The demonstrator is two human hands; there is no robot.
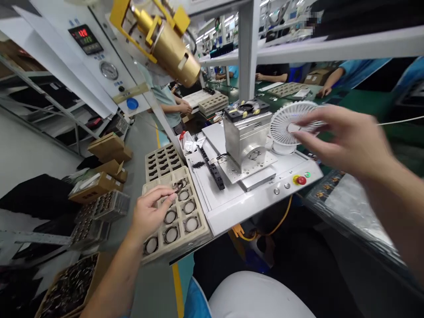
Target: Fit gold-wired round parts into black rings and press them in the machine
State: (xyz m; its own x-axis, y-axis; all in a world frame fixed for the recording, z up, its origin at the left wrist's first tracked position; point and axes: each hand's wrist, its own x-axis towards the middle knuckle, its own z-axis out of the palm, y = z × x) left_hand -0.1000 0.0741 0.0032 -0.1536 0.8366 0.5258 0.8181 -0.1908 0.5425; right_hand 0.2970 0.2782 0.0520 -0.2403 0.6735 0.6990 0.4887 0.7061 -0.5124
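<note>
A ring (179, 185) seems pinched by the left hand (151, 213) at its one o'clock; the farther right hand (353, 139) is held half-open, seemingly empty.

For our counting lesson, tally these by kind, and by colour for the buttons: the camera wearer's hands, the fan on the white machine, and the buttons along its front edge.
Left hand and right hand: 2
White fan: 1
Silver buttons: 2
Red button: 1
Green button: 1
Total: 7
</note>
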